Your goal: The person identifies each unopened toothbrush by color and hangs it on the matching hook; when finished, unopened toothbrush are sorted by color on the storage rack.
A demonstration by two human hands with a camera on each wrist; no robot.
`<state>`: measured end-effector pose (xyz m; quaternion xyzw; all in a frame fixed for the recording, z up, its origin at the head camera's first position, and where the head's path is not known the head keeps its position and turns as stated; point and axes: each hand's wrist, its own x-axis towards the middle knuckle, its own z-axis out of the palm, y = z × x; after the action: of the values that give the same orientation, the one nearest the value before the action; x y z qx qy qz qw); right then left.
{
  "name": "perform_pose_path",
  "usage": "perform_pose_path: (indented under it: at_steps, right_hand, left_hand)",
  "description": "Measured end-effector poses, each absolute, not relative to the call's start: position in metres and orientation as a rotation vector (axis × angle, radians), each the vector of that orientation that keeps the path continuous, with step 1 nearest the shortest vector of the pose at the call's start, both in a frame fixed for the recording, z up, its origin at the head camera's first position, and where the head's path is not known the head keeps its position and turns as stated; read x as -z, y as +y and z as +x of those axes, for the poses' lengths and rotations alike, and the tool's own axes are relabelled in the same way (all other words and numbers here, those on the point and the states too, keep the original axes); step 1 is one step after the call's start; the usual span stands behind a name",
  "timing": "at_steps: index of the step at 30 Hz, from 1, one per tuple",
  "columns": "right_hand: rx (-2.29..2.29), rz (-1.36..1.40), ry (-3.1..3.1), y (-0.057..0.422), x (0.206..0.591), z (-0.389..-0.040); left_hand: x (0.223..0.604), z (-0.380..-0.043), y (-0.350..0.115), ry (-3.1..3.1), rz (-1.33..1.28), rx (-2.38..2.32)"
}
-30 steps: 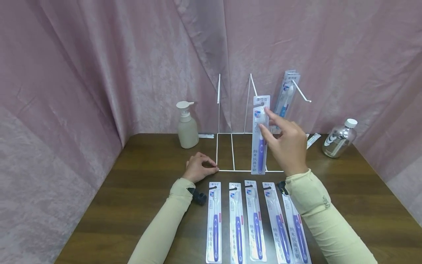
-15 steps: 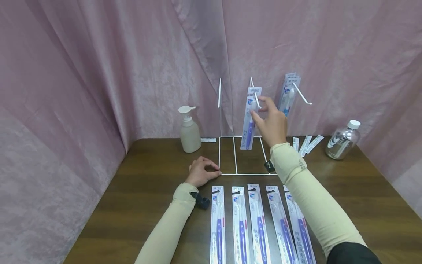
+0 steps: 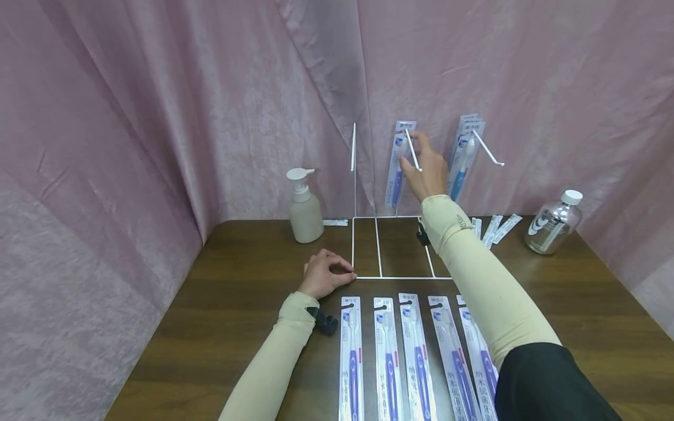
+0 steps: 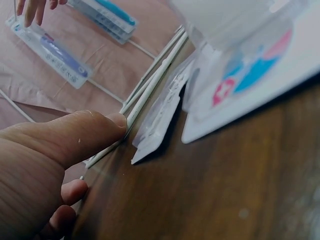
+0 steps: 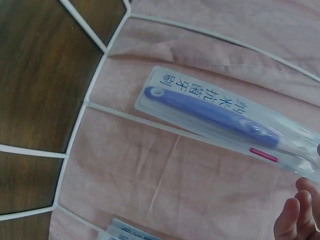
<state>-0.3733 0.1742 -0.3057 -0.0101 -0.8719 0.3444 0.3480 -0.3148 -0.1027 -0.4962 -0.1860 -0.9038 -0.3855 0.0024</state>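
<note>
A white wire rack (image 3: 405, 278) stands on the table, with hooks at its upright back. My left hand (image 3: 324, 275) pinches its front left corner; in the left wrist view the thumb (image 4: 95, 130) lies against the wire. My right hand (image 3: 430, 175) holds a packaged purple toothbrush (image 3: 394, 182) by the edge, far back on the middle hook (image 3: 413, 151). In the right wrist view this toothbrush pack (image 5: 210, 115) hangs before the curtain, and several fingers (image 5: 305, 202) show at its edge. Several blue toothbrush packs (image 3: 463, 161) hang on the right hook (image 3: 488, 148).
Several purple toothbrush packs (image 3: 350, 356) lie in a row before the rack. Left of it stands a pump bottle (image 3: 306, 213); to the right, a clear bottle (image 3: 554, 225) with a white cap. White label strips (image 3: 492, 229) lie at the back. A pink curtain (image 3: 237, 105) hangs behind.
My right hand has carried the toothbrush pack from in front of the rack onto the middle hook and pushed it back along it. The left hand has stayed at the rack's corner.
</note>
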Motion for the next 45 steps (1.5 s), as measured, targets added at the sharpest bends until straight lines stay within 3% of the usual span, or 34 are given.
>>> perform_pose_path:
  at_steps: [5, 10, 15, 19, 26, 34, 45]
  right_hand:
    - [-1.009, 0.03, -2.178, 0.188, 0.31, -0.346]
    - [-1.144, 0.095, -2.247, 0.224, 0.324, -0.282]
    - [-1.361, 0.057, -2.444, 0.274, 0.37, -0.207]
    - [-1.612, -0.055, -2.618, 0.302, 0.413, -0.172]
    - [-1.652, -0.042, -2.84, 0.317, 0.444, -0.148]
    - [-1.417, 0.345, -2.886, 0.316, 0.452, -0.134]
    - [-1.192, 0.267, -2.92, 0.305, 0.449, -0.132]
  left_hand:
    - [0.492, -0.315, -0.104, -2.832, -0.59, 1.2]
    - [0.487, -0.316, -0.104, -2.821, -0.579, 1.214]
    - [0.484, -0.32, -0.105, -2.837, -0.592, 1.203]
    - [0.481, -0.322, -0.107, -2.847, -0.576, 1.19]
    - [0.481, -0.323, -0.106, -2.848, -0.571, 1.18]
    - [0.482, -0.319, -0.104, -2.841, -0.596, 1.195]
    - [0.484, -0.32, -0.105, -2.853, -0.604, 1.186]
